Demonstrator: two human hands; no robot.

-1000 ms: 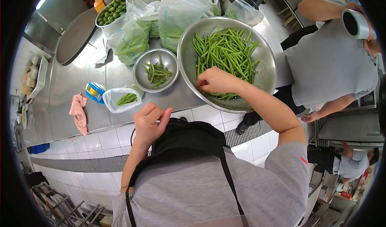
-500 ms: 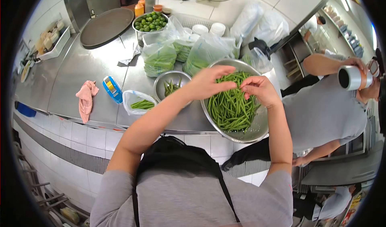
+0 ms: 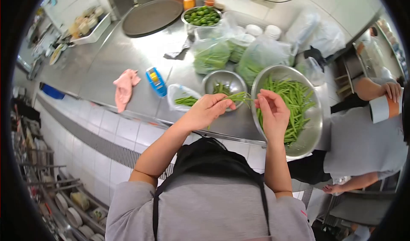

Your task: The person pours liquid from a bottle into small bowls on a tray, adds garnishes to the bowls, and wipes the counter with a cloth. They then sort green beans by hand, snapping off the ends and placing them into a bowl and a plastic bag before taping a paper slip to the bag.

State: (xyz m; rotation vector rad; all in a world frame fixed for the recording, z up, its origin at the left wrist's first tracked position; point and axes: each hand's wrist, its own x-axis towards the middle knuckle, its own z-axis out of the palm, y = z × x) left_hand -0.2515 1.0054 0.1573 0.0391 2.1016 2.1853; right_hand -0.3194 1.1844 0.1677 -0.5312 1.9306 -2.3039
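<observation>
My left hand (image 3: 208,112) is closed around a small bunch of green beans (image 3: 238,97), whose ends stick out to the right. At those ends, the thumb and fingers of my right hand (image 3: 274,115) are pinched together, at the tips of the beans. Behind and under my right hand is a large steel bowl (image 3: 316,134) heaped with green beans (image 3: 294,100). A smaller steel bowl (image 3: 239,79) with a few bean pieces stands just beyond my left hand. To its left lies an open plastic bag (image 3: 174,96) with more beans.
On the steel counter (image 3: 100,66) are a pink cloth (image 3: 124,89), a blue tape dispenser (image 3: 156,82) and a round dark tray (image 3: 151,17). Bags of greens (image 3: 211,57) and a pot of green limes (image 3: 202,17) stand behind. A co-worker (image 3: 363,134) stands close on the right, holding a cup.
My left hand has moved from over the large bowl to the left and now holds beans. My right hand has come to the bean ends. The view has shifted, moving the counter rightward.
</observation>
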